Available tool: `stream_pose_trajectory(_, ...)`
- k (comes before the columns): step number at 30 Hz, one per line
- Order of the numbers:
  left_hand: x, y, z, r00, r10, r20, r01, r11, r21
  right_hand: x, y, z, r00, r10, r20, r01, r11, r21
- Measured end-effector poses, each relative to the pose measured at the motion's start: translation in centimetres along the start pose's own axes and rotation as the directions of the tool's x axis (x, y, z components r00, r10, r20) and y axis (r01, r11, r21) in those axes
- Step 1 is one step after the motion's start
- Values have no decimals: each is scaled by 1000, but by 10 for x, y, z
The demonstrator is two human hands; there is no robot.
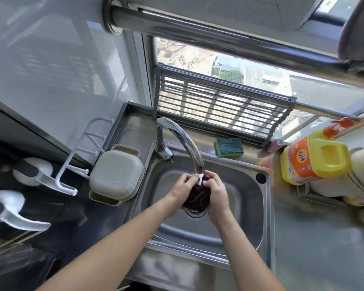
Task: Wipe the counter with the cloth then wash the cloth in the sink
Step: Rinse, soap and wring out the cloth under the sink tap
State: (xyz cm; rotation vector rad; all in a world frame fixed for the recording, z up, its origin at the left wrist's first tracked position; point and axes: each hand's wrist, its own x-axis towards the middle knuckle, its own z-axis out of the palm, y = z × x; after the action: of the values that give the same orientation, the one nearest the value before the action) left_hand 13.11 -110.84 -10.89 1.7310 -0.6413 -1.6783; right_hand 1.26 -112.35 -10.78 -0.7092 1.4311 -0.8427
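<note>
Both hands over the sink, above the drain; the left hand and right hand each curl their fingers round the bunched dark cloth, gripping it from either side; water from the tap falls onto the cloth's top between the thumbs.

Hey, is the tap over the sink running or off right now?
Running. A white stream falls from the faucet spout onto the dark cloth bunched between both hands.
</note>
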Motion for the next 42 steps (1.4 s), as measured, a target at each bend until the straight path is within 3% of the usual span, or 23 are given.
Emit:
stream_pose_trajectory(2, 8, -8, 1, 986, 101, -129, -94, 994, 54, -4, 6, 1, 985, -89, -146, 68, 988, -139)
stream_pose_trajectory(4, 11, -10, 5, 961, 111, -252, -101, 994, 52, -10, 13, 9, 940, -137, -312, 60, 968, -243)
stream_pose_trajectory(8, 3, -8, 17, 969, 62, -238, -68, 997, -19, -22, 22, 37, 977, -46, -210, -15, 960, -281)
stream_pose_trajectory(14, -1, -9, 21, 977, -25, -212, -13, 983, -181, -21, 14, 32, 945, -148, -292, 38, 936, -350)
stream_pose_trajectory(18, 1, -15, 22, 981, -48, -186, 13, 983, -183, -21, 10, 30, 939, -182, -290, 50, 911, -410)
stream_pose_trajectory(21, -1, -18, 20, 978, 68, -197, -83, 994, -68, -17, 7, 23, 949, -223, -221, 97, 878, -469)
stream_pose_trajectory(23, -4, -19, 15, 966, 225, -130, -219, 974, 60, -10, 5, 17, 979, -130, -156, 46, 890, -454)
stream_pose_trajectory(26, -5, -21, 7, 938, 337, -80, -327, 938, 115, -4, -3, 9, 988, 5, -153, -46, 963, -266)
stream_pose_trajectory(27, -3, -23, 5, 941, 306, -142, -298, 952, 75, -3, -6, 8, 981, 65, -185, -88, 989, -116)
stream_pose_trajectory(29, -1, -18, 3, 962, 106, -252, -146, 979, -143, -5, -5, 8, 962, 177, -209, -137, 972, 193)
stream_pose_trajectory(30, -2, -15, 4, 973, -24, -230, -40, 962, -269, -7, 0, 8, 961, 166, -222, -118, 970, 214)
stream_pose_trajectory(32, -5, -12, 7, 971, -204, -122, 146, 917, -371, -11, 14, 7, 978, 14, -208, -24, 999, -49)
stream_pose_trajectory(34, -13, -12, 17, 964, -254, -74, 210, 905, -371, -19, 23, 11, 988, -95, -118, 53, 945, -321)
stream_pose_trajectory(35, -15, -13, 22, 969, -231, -85, 191, 922, -336, -19, 26, 13, 986, -126, -109, 76, 923, -377)
stream_pose_trajectory(38, -18, -11, 34, 974, -141, -176, 93, 962, -256, -19, 23, 20, 966, -136, -220, 42, 922, -385)
stream_pose_trajectory(42, -13, -10, 36, 975, -148, -163, 76, 921, -382, -18, 17, 24, 943, -126, -309, -9, 916, -400)
